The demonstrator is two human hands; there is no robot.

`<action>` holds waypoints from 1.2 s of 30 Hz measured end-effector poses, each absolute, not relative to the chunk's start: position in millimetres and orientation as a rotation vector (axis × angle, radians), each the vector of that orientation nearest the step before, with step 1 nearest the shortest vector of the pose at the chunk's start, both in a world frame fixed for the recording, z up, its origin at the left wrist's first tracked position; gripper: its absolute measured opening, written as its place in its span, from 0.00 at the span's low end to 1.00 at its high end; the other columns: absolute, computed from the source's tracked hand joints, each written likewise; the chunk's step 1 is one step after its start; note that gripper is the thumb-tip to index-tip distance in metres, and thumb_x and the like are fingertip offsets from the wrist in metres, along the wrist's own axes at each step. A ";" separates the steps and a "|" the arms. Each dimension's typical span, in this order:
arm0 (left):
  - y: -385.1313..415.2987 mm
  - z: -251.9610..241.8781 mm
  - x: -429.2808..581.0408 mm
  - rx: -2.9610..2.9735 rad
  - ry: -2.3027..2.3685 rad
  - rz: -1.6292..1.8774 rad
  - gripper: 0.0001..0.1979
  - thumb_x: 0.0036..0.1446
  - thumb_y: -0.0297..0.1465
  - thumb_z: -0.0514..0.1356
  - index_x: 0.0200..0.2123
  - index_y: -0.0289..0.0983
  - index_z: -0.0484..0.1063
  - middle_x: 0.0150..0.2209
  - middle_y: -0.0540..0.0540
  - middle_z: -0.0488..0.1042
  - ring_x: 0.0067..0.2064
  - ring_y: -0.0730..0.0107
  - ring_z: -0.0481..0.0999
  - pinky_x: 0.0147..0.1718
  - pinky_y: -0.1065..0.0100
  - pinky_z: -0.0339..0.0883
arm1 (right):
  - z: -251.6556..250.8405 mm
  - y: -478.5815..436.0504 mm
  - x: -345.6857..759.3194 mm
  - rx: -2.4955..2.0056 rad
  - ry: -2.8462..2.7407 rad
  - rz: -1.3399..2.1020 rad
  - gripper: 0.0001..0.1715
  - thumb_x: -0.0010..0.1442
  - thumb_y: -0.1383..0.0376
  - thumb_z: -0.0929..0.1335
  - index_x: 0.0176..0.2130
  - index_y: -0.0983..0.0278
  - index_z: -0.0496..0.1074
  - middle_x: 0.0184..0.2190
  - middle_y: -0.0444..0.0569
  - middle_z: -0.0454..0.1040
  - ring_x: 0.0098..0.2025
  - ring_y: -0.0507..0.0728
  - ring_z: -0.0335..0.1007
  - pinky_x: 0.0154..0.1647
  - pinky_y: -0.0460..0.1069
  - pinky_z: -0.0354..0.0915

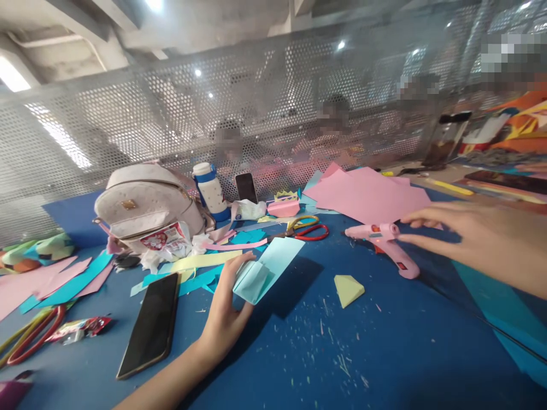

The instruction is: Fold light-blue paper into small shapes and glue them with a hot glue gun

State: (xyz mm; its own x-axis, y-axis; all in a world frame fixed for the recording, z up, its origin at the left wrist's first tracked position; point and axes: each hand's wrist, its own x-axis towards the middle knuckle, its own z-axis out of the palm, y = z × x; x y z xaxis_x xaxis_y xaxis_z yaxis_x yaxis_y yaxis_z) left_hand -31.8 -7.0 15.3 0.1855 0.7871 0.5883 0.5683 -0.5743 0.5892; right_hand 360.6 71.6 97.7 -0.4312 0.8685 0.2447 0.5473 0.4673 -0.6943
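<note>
My left hand [226,307] grips a folded light-blue paper piece [260,276] between thumb and fingers, held above the blue table [299,353]. One long flap of that paper sticks out to the upper right. On the right, my right hand [474,233] has its fingers stretched out and apart, close beside a pink hot glue gun [384,239]. The gun lies on the table with its nozzle to the left and a black cord running off to the lower right. Between the hands lies a small folded pale-yellow paper piece [348,289].
A black phone [149,327] lies left of my left hand. Behind are red-and-yellow scissors [305,230], paper strips, a pale backpack [145,205], a white-and-blue bottle [211,191] and pink paper sheets [367,193]. A perforated metal screen [273,114] closes the back; people sit beyond it.
</note>
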 end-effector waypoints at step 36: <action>-28.1 24.5 -24.6 2.051 1.083 1.362 0.23 0.68 0.37 0.49 0.65 0.47 0.50 0.60 0.42 0.64 0.61 0.58 0.64 0.57 0.57 0.62 | 107.0 58.1 196.4 -0.147 -2.702 1.651 0.47 0.57 0.34 0.59 0.57 0.67 0.69 0.59 0.54 0.66 0.65 0.63 0.54 0.65 0.53 0.47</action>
State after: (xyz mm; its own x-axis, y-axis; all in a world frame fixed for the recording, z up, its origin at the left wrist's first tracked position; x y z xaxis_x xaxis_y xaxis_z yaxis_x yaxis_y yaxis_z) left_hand -24.6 -28.1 24.5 0.2049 0.8044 0.5576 0.3619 -0.5916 0.7204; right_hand 196.4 58.1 107.0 -0.9953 0.0641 -0.0724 0.0937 0.4536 -0.8862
